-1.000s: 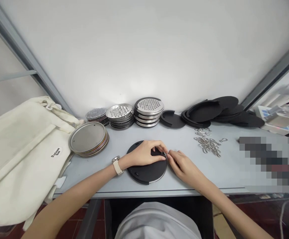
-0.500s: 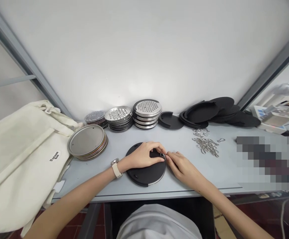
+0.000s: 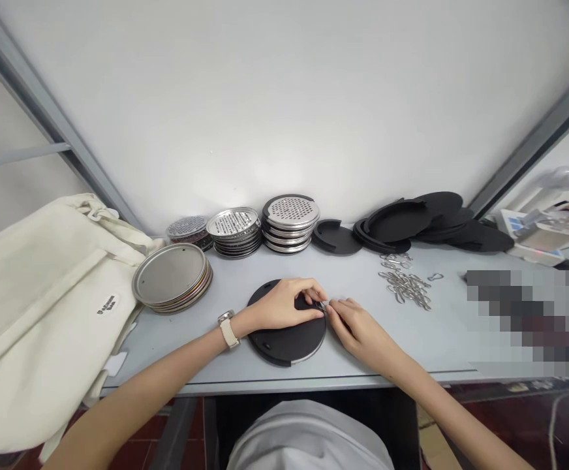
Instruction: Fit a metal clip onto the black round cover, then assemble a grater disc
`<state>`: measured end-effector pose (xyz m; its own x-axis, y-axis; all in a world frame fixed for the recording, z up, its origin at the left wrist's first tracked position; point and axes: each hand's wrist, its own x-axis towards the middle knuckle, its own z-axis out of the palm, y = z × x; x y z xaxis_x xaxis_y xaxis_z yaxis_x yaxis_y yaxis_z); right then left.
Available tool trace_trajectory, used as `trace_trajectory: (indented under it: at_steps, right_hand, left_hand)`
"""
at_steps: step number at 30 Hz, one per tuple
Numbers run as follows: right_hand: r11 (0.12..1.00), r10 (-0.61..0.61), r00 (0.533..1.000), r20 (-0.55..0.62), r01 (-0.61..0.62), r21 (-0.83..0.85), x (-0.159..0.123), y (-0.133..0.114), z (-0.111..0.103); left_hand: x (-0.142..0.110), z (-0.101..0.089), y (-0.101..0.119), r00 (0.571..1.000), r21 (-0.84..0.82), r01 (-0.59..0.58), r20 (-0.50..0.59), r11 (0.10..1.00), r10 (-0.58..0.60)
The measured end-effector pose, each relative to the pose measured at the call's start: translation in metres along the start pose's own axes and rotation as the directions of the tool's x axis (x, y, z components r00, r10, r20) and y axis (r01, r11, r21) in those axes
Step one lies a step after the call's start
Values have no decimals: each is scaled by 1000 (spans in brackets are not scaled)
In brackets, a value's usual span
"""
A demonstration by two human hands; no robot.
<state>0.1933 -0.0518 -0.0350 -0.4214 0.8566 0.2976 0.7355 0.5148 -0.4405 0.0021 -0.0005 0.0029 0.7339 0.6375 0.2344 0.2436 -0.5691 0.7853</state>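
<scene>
A round black disc (image 3: 289, 343) with a thin metallic edge lies flat at the front of the table. My left hand (image 3: 284, 303) rests across its top, thumb and fingers curled at the disc's right rim. At that rim my right hand (image 3: 355, 326) pinches a small metal carabiner clip (image 3: 322, 305); the fingertips hide most of it. Both hands almost touch there. Loose metal clips (image 3: 406, 286) lie in a heap to the right, with a single one a little apart.
Along the wall stand stacks of perforated grater discs (image 3: 233, 223), a taller stack (image 3: 293, 213) and black discs (image 3: 397, 222). Flat metal lids (image 3: 169, 277) are piled at left beside a cream bag (image 3: 44, 313). A white device (image 3: 534, 235) sits far right.
Both hands stay at the disc's right rim. The metal clip between the fingertips has shifted slightly; little else differs.
</scene>
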Motion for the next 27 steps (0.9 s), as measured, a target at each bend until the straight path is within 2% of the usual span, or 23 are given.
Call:
trace_trajectory:
  at_steps: [20, 27]
  right_hand:
    - [1000, 25, 1000, 11, -25, -18, 1, -1, -2]
    - [996, 69, 998, -10, -68, 56, 0, -5, -4]
  left_hand:
    - [0, 0, 0, 999, -11, -31, 21, 999, 31]
    - [1, 0, -1, 999, 5, -38, 20, 999, 38]
